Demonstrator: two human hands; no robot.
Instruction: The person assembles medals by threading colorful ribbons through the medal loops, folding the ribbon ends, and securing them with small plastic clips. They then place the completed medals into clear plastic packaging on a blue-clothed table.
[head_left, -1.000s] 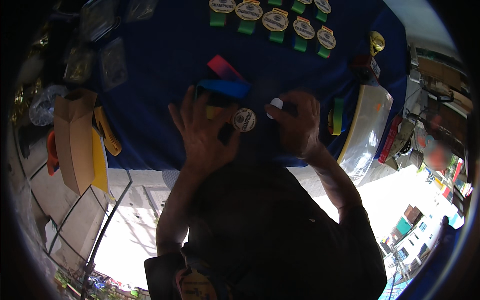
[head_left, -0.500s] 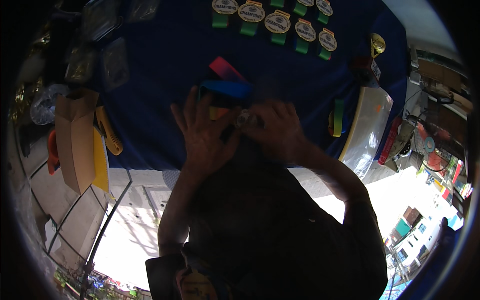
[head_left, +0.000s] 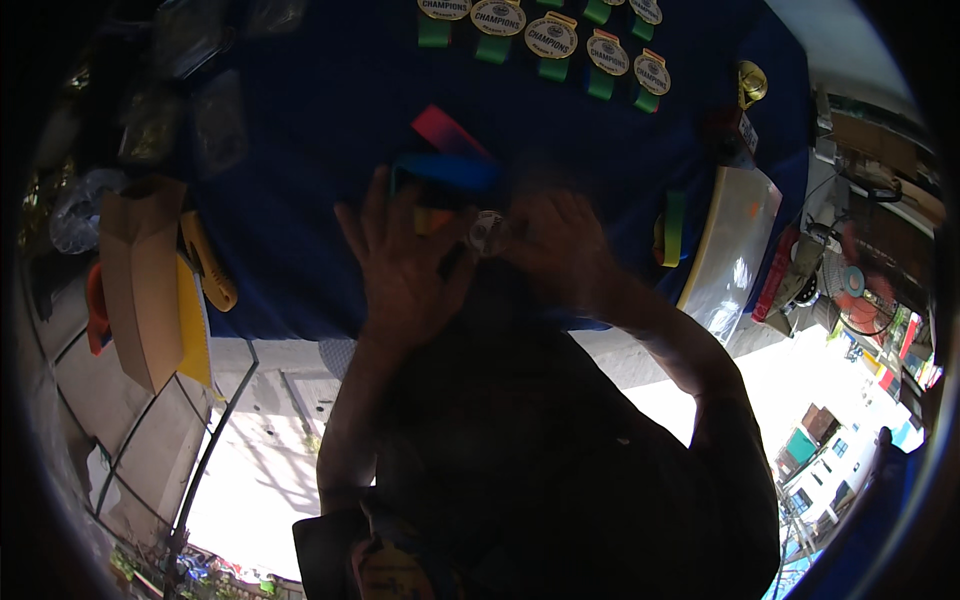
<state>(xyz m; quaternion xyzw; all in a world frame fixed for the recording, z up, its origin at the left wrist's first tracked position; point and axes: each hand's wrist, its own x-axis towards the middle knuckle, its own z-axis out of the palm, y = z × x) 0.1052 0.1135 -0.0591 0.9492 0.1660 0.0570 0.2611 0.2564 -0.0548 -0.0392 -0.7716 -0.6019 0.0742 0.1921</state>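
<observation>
A round medal is held between my two hands over the dark blue cloth. My left hand pinches its left edge with thumb and forefinger, the other fingers spread upward. On the opposite edge, the fingers of my right hand are closed, partly in shadow. Just beyond the hands lies a looped ribbon, with a blue stretch and a pinkish-red stretch. A bit of orange ribbon shows behind the left fingers. Whether the ribbon joins the medal is hidden by my hands.
Several gold medals with green ribbons lie in rows at the far side. At left stand a brown cardboard box and a yellow-handled tool. A green ribbon, a clear plastic-wrapped stack and a gold trophy piece are at right.
The medal has tilted slightly, so its face shows flatter and rounder. Both hands keep their hold on it. The whole view has shifted a little.
</observation>
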